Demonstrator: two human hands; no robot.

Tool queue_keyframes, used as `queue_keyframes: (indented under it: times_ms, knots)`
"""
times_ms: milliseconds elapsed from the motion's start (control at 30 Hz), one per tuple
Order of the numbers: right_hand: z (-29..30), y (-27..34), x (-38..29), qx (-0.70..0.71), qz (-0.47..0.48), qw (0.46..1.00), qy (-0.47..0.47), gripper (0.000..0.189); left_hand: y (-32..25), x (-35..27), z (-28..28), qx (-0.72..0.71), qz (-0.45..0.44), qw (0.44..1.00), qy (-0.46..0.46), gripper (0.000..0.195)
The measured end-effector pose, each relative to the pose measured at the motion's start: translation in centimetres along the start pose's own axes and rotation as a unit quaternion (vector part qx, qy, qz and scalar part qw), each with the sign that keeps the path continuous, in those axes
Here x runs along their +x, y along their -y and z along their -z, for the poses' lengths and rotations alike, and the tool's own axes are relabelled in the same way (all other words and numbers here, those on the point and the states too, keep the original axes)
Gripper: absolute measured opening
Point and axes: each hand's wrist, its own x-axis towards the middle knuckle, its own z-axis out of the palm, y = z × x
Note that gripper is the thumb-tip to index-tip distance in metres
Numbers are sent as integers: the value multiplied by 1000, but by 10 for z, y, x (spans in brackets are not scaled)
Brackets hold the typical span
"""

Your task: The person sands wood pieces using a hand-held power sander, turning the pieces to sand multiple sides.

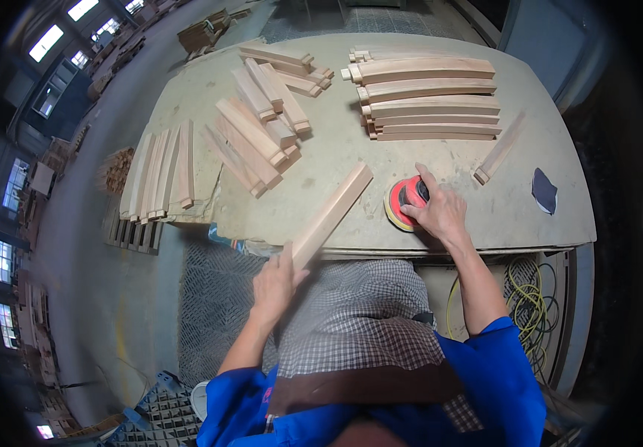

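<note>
My left hand [277,280] grips the near end of a pale wooden piece [332,213], which slants away over the table's front edge with its far end at the tabletop. To its right, my right hand [441,211] is closed around a red and black palm sander [405,202] with a yellowish pad rim. The sander sits on the table [310,184], apart from the wooden piece. Its pad face is hidden.
Tenoned wooden pieces lie stacked at the back right [430,103], heaped at centre left [260,123] and lined up at far left [159,170]. A single tenoned piece [497,151] and a dark sanding sheet [544,191] lie right. Yellow hose [525,296] coils below.
</note>
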Motion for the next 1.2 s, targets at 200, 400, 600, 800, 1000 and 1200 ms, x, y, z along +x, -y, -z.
queue_keyframes:
  times_ms: [200,400,600,800,1000,1200]
  knots:
    - [13,55,39,-11,65,998,3,80,-4,-5,-6,78,-21,995,-57,74]
    - [-3,88,74,-47,160,985,50,76,-2,-4,-8,68,-38,994,-80,71]
    - [-15,88,75,-37,132,990,31,80,12,6,1,-33,15,999,10,69]
    - [-47,67,43,27,147,988,-25,83,33,20,11,-214,42,971,92,68]
    - [-44,97,24,43,206,978,-12,80,24,11,4,-178,54,981,49,65]
    - [-18,130,56,-61,175,980,69,73,12,2,-5,-31,-10,997,-69,67]
